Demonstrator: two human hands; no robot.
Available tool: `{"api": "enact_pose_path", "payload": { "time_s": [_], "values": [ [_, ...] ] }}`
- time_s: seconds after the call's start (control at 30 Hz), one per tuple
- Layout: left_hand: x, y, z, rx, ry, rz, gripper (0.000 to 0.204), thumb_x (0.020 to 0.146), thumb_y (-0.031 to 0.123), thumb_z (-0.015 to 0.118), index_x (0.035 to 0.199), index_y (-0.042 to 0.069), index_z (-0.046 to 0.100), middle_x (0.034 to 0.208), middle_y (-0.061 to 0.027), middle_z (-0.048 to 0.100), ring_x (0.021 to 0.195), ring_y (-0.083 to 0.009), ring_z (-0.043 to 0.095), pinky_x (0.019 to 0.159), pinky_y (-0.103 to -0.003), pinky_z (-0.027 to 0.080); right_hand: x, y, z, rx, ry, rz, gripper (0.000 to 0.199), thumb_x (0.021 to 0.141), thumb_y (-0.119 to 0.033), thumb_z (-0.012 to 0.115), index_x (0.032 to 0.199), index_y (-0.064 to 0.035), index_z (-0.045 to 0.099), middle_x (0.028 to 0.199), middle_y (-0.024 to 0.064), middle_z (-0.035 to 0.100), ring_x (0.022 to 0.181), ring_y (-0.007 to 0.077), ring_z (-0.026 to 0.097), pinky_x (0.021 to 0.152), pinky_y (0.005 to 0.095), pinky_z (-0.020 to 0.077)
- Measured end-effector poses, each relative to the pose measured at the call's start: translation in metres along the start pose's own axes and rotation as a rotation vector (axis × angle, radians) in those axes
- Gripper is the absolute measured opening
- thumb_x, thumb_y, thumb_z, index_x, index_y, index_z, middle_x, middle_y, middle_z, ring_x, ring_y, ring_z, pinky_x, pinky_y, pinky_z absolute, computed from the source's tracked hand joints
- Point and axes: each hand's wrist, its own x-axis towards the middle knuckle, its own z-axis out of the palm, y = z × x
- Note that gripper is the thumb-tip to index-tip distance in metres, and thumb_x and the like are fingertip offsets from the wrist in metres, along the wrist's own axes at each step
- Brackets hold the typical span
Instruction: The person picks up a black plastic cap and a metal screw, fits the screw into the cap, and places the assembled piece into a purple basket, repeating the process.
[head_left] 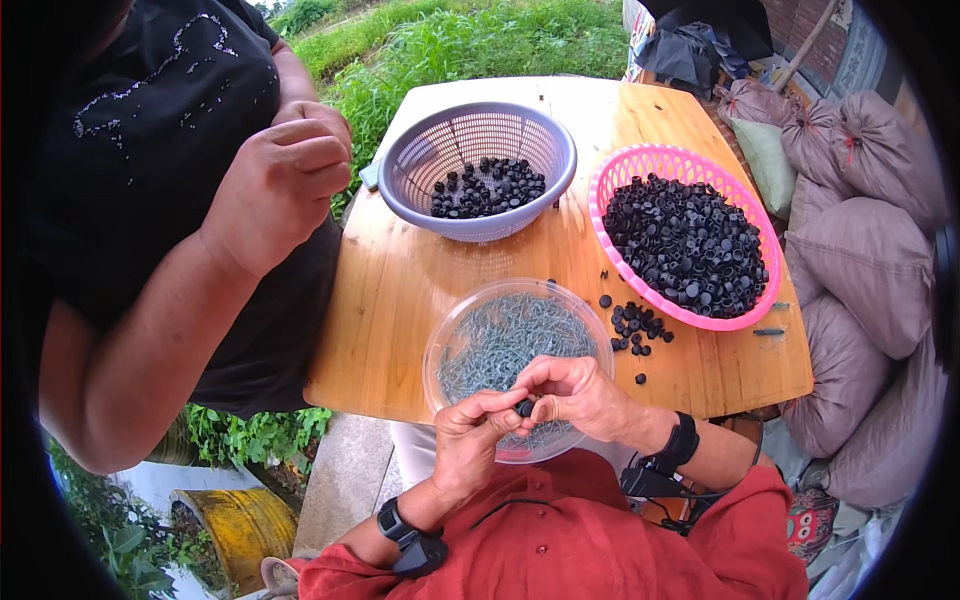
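A black cap (524, 407) was pinched between both hands' fingertips (505, 400); if loosened, it could be dropped into the nail bowl (450, 330).

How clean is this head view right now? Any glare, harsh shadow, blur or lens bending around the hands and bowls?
Head view: soft, even daylight, no harsh shadows or glare; the clear bowl shows no strong shine. The left hand, the right hand and the small black cap between them look sharp. The table edges bow from fisheye bending, and the corners go black.

Head view, steeply downward, close
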Motion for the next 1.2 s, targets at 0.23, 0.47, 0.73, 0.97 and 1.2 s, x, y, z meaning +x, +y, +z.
{"api": "enact_pose_path", "payload": {
  "time_s": [0.23,0.47,0.73,0.97,1.2],
  "values": [
    [-0.003,0.003,0.002,0.06,-0.018,0.059,0.021,0.082,-0.004,0.057,0.101,-0.001,0.063,0.091,-0.0105,0.061,0.076,-0.0156,0.06,0.069,-0.025,0.051,-0.001,0.002,0.004,-0.051,-0.009,-0.109,0.019,0.082,0.002,0.058,0.1,0.0046,0.057,0.099,0.0082,0.051,0.083,0.0162,0.06,0.074,0.0261,0.0512],
    [-0.005,0.01,0.007,0.209,-0.002,0.102,0.021,0.078,-0.005,0.06,0.098,0.002,0.065,0.088,-0.0102,0.062,0.073,-0.0147,0.059,0.064,-0.024,0.047,-0.002,0.009,0.004,-0.04,0.009,-0.132,0.017,0.081,0.002,0.059,0.098,0.0039,0.057,0.097,0.0068,0.051,0.083,0.0134,0.057,0.075,0.0259,0.0494],
    [0.005,0.015,-0.002,0.076,-0.025,-0.055,0.021,0.083,0.0,0.058,0.104,0.002,0.06,0.092,-0.0077,0.062,0.076,-0.0123,0.059,0.068,-0.023,0.048,-0.001,0.002,0.016,0.083,0.035,0.027,0.027,0.087,-0.009,0.057,0.111,0.0023,0.052,0.095,0.004,0.054,0.083,0.01,0.055,0.076,0.0241,0.0465],
    [0.012,0.023,-0.002,0.367,-0.085,0.192,0.025,0.08,-0.002,0.062,0.103,0.003,0.059,0.092,-0.0039,0.057,0.081,-0.0103,0.056,0.074,-0.023,0.047,-0.01,-0.01,0.007,-0.036,0.147,0.126,0.032,0.088,-0.02,0.057,0.11,0.0021,0.055,0.082,0.003,0.058,0.076,0.0089,0.056,0.067,0.0233,0.048],
    [0.011,0.017,0.0,0.269,-0.181,0.216,0.028,0.077,-0.005,0.063,0.104,0.003,0.061,0.11,-0.0084,0.046,0.093,-0.0154,0.054,0.081,-0.027,0.046,-0.009,0.005,0.014,0.096,0.028,0.022,0.025,0.087,-0.018,0.057,0.104,0.0016,0.057,0.081,0.0033,0.056,0.068,0.0086,0.052,0.062,0.0225,0.0452]
  ]
}}
